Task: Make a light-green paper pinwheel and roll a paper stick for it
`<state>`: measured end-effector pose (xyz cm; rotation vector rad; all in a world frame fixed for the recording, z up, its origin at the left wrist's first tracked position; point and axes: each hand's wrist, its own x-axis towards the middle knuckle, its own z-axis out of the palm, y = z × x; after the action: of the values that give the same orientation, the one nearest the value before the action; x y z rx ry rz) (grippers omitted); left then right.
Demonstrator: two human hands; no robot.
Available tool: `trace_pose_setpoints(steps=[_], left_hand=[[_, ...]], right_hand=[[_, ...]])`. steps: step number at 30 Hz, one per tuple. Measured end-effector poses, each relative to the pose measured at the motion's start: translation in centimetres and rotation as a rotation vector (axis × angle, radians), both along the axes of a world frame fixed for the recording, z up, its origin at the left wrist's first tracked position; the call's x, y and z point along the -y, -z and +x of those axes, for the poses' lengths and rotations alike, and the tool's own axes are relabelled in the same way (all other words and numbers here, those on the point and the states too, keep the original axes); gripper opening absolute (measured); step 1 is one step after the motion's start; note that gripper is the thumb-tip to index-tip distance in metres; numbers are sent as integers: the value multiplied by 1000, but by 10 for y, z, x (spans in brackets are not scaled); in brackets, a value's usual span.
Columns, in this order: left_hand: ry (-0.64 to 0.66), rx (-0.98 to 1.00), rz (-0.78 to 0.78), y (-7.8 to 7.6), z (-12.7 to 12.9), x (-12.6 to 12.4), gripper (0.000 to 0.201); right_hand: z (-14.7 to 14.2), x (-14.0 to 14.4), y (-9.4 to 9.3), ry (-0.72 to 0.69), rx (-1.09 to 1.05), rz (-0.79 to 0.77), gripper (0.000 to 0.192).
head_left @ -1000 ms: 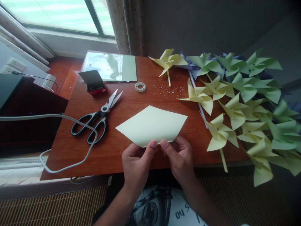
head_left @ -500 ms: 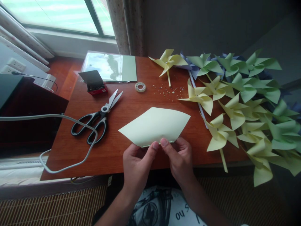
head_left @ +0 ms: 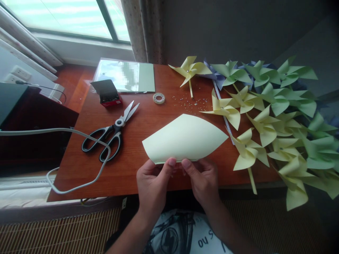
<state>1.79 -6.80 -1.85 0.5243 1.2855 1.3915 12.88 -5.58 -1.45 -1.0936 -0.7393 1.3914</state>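
Note:
A pale yellow-green sheet of paper [head_left: 182, 137] is held above the table's front part, its near edge rolled into a thin tube. My left hand [head_left: 152, 183] pinches the left part of that rolled edge, thumb on top and fingers underneath. At the right part of the same edge, my right hand [head_left: 202, 180] grips in the same way, the two thumb tips a little apart. The fingers below the paper are partly hidden. The sheet's far side rises to a corner and curves down toward the right.
Black-handled scissors [head_left: 112, 132] lie partly open at left, a white cable [head_left: 102, 173] crossing their handles. Behind are an open red box [head_left: 111, 100], a tape roll [head_left: 159, 98] and a plastic-sleeved paper pack [head_left: 147, 77]. Several yellow pinwheels [head_left: 246, 148] and green pinwheels [head_left: 278, 98] crowd the right.
The sheet's far corner has shifted right and farther from me, and its right corner reaches farther right. Both hands keep their pinch on the rolled edge, almost in place.

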Motion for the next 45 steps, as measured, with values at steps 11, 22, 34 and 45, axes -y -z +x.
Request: trace_pose_setpoints(steps=[11, 22, 34, 45], left_hand=[[-31, 11, 16, -1, -1, 0, 17], [-54, 129, 29, -4, 2, -6, 20], [-119, 17, 48, 6, 4, -2, 20], [-181, -5, 34, 7, 6, -2, 20]], right_hand=[[0, -2, 6, 36, 9, -52, 12], [-3, -4, 9, 43, -83, -13, 10], [-6, -5, 7, 35, -64, -47, 16], [-10, -5, 8, 32, -32, -51, 21]])
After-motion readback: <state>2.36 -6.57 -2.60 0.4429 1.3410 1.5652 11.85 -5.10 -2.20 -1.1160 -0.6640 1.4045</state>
